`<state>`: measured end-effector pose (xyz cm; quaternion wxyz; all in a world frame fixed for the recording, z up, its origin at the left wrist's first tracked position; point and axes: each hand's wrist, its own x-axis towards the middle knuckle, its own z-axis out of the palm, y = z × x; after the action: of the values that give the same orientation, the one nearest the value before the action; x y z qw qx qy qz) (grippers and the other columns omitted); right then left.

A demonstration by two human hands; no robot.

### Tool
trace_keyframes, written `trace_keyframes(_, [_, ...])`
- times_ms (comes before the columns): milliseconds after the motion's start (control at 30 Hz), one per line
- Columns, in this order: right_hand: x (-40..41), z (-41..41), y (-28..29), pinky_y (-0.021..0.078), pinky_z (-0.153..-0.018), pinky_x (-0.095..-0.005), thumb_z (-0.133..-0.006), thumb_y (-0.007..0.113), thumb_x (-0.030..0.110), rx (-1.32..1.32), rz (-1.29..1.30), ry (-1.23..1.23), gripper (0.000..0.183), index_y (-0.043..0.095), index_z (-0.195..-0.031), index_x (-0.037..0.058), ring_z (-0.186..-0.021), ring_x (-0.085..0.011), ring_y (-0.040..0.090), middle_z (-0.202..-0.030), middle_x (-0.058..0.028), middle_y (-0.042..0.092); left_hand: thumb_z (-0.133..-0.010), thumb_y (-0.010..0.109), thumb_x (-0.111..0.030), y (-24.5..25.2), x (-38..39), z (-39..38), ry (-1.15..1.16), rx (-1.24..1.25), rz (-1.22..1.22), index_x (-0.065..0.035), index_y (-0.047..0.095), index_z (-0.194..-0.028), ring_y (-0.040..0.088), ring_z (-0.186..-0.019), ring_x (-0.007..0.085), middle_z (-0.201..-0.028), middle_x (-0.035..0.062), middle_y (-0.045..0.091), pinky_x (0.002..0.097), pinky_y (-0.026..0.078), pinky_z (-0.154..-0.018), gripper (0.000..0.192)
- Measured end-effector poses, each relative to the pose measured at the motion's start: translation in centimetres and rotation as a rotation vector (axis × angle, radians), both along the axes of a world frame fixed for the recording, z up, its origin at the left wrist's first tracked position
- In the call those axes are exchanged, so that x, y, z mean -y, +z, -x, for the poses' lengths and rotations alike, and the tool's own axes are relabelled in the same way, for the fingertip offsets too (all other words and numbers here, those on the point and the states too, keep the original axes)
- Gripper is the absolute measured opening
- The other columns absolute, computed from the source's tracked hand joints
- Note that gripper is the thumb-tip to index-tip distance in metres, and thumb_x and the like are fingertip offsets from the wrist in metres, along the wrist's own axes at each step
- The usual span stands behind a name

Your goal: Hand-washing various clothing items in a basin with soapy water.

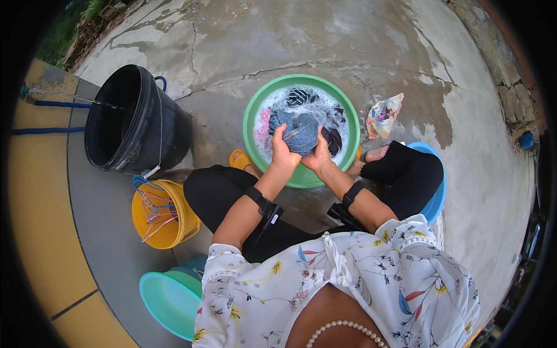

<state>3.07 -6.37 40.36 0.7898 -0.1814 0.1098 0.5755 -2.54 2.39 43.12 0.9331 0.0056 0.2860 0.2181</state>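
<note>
A bunched blue-grey cloth (300,132) is held between my two hands over a green plastic basin (249,126). My left hand (283,148) grips its left side and my right hand (319,152) its right side, the heels of both hands close together. Foamy water fills the basin around the cloth. A black-and-white striped cloth (297,98) lies in the suds at the far side, a pink cloth (263,124) at the left and a dark cloth (334,141) at the right. How deep these pieces go under the foam is hidden.
Water runs from a spout into a large black bucket (176,135) at the left. Nearer stands a yellow bucket (188,213) with wire hangers (154,209). A turquoise basin (169,300) is at the lower left, a blue basin (436,195) at the right. A crumpled plastic packet (384,115) lies on the concrete.
</note>
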Motion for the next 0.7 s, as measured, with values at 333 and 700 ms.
trace_keyframes(333, [-1.8, -5.3, -5.8, 0.0484, -0.082, -0.0386, -0.079, 0.059, 0.007, 0.716, 0.431, 0.038, 0.035, 0.050, -0.112, 0.0000, -0.095, -0.0233, 0.058, -0.105, -0.0102, 0.057, -0.066, 0.059, -0.003, -2.1, 0.1, 0.1, -0.303, -0.472, -1.284, 0.0039, 0.044, -0.114, 0.056, -0.080, 0.0138, -0.090, 0.0070, 0.058, 0.0243, 0.046, -0.069, 0.050])
trace_keyframes(700, [-4.0, -5.7, 0.0, 0.0383, -0.086, -0.0500, -0.072, 0.044, 0.012, 1.692, 0.982, 0.381, 0.031, 0.050, -0.097, -0.0058, -0.096, -0.0486, 0.051, -0.098, -0.0353, 0.054, -0.085, 0.041, -0.056, -0.6, -1.6, -0.4, -0.261, 0.131, -0.167, -0.0046, 0.042, -0.127, 0.047, -0.115, 0.0236, -0.123, 0.0106, 0.050, 0.0394, 0.040, -0.094, 0.066])
